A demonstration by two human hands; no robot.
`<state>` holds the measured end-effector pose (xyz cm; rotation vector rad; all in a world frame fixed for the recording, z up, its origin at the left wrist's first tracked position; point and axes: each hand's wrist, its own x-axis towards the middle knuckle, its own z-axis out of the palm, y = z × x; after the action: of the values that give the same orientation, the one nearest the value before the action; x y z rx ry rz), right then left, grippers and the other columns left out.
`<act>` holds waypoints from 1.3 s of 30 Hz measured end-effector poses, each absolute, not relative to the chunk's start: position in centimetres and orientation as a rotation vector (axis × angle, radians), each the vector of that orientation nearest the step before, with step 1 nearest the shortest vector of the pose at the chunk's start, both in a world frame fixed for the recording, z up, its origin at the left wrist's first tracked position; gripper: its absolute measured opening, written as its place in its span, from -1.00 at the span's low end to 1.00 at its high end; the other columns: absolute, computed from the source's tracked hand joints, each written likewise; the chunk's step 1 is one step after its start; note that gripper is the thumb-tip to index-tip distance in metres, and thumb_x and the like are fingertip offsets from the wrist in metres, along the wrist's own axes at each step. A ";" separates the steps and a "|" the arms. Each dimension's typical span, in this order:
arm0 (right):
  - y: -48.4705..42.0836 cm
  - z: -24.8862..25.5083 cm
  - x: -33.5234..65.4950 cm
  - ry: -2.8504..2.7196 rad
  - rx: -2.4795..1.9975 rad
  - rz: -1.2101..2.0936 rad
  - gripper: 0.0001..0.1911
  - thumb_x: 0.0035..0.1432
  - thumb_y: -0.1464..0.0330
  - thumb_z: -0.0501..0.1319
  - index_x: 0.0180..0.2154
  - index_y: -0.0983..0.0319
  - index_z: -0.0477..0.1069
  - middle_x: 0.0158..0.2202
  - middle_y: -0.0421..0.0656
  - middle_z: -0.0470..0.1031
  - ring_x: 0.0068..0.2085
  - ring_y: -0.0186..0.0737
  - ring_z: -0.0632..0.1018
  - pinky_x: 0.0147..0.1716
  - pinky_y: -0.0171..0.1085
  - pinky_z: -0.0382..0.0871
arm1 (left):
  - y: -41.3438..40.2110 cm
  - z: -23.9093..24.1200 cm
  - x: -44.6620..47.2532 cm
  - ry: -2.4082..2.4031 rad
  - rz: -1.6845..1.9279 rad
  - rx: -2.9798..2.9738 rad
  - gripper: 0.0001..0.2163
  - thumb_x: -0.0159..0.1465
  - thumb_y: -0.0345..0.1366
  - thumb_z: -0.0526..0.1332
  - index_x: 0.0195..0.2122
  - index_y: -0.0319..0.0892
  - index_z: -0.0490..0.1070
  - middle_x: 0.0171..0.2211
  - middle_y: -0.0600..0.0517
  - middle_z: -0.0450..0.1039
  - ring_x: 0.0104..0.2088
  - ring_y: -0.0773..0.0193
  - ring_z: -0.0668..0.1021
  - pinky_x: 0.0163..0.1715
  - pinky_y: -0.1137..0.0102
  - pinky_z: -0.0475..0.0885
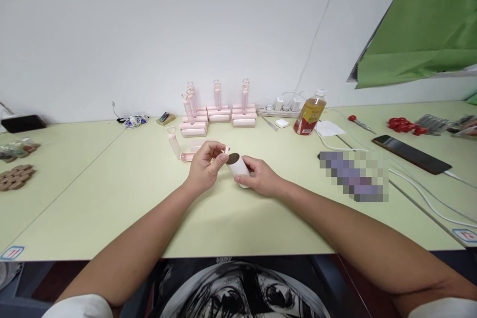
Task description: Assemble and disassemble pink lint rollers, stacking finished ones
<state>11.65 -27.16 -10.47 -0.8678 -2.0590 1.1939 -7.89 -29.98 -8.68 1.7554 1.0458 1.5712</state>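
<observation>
White hollow roll (240,170) clamped in right hand (263,177) above desk (97,184), left hand (207,165) pinching small pink piece (227,150) by roll's open end, "11" sticker (12,252) left, "12" sticker (465,235) right, bottle label (311,113) unreadable

A white wall (149,35) backs pale-green tables (93,198); floor (359,292) seemingly dark red.

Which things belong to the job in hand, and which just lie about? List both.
Seemingly for the job: white roll; small pale piece; open pink lint roller; upright pink lint rollers.
Seemingly lying about: drink bottle; smartphone on the right; power strip.
</observation>
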 end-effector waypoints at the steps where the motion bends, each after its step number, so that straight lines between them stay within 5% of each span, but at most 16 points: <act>1: -27.2 -10.4 11.7 -2.069 -0.862 1.196 -0.70 0.06 0.19 0.31 -0.21 0.21 0.37 -0.40 -0.26 0.34 -0.37 -0.28 0.33 -0.38 -0.30 0.18 | -30.0 -8.7 -7.8 1.036 1.587 1.747 -0.61 0.26 0.07 0.21 -0.09 -0.14 0.36 -0.21 -0.06 0.50 -0.21 0.25 0.55 -0.22 0.32 0.49; 5: -27.3 -10.3 11.6 -2.076 -0.871 1.228 -0.66 0.06 0.20 0.31 -0.16 0.23 0.38 -0.38 -0.25 0.35 -0.37 -0.29 0.34 -0.38 -0.30 0.18 | -30.1 -8.7 -7.6 1.051 1.613 1.804 -0.59 0.34 0.06 0.09 0.00 -0.14 0.39 -0.19 -0.07 0.52 -0.11 0.21 0.57 -0.12 0.28 0.48; 11: -27.2 -10.6 11.5 -2.093 -0.880 1.225 -0.67 0.04 0.18 0.31 -0.25 0.25 0.35 -0.41 -0.26 0.31 -0.40 -0.31 0.31 -0.40 -0.31 0.15 | -30.0 -8.9 -7.8 1.083 1.622 1.701 -0.69 0.25 0.00 0.25 -0.22 -0.17 0.42 -0.27 -0.04 0.54 -0.29 0.28 0.55 -0.27 0.37 0.47; 22: -27.0 -10.8 11.5 -2.035 -0.849 1.219 -0.64 0.04 0.15 0.32 -0.22 0.27 0.38 -0.38 -0.24 0.32 -0.36 -0.29 0.32 -0.38 -0.29 0.16 | -30.1 -9.7 -7.7 1.083 1.458 1.743 -0.77 0.26 -0.11 0.28 -0.29 -0.18 0.40 -0.15 -0.07 0.52 -0.20 0.25 0.52 -0.15 0.30 0.43; 27: -26.9 -10.9 11.5 -2.017 -0.832 1.211 -0.65 0.06 0.16 0.32 -0.22 0.25 0.37 -0.39 -0.25 0.32 -0.37 -0.30 0.31 -0.39 -0.30 0.16 | -29.9 -10.1 -8.0 1.058 1.423 1.812 -0.73 0.25 -0.10 0.28 -0.15 -0.15 0.39 -0.04 -0.10 0.45 -0.14 0.23 0.51 -0.11 0.28 0.44; 32: -27.1 -10.9 11.4 -1.983 -0.843 1.204 -0.66 0.10 0.10 0.30 -0.31 0.23 0.32 -0.45 -0.28 0.25 -0.42 -0.34 0.26 -0.44 -0.32 0.11 | -29.9 -10.1 -8.2 1.050 1.495 2.031 -0.36 0.12 -0.10 0.39 0.17 0.02 0.16 0.19 -0.13 0.14 -0.06 0.22 0.45 -0.17 0.31 0.46; 39: -27.0 -11.1 11.4 -1.952 -0.892 1.185 -0.58 0.08 0.01 0.29 -0.34 0.23 0.31 -0.46 -0.29 0.22 -0.43 -0.34 0.24 -0.46 -0.32 0.10 | -30.4 -10.0 -7.8 1.140 1.637 2.146 -0.29 0.13 -0.08 0.37 0.24 0.09 0.03 0.23 -0.15 -0.03 -0.11 0.25 0.41 -0.30 0.34 0.50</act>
<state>11.35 -26.99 -11.06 -0.8919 -1.9521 1.1853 -7.76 -30.36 -9.98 2.1459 1.1402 1.6374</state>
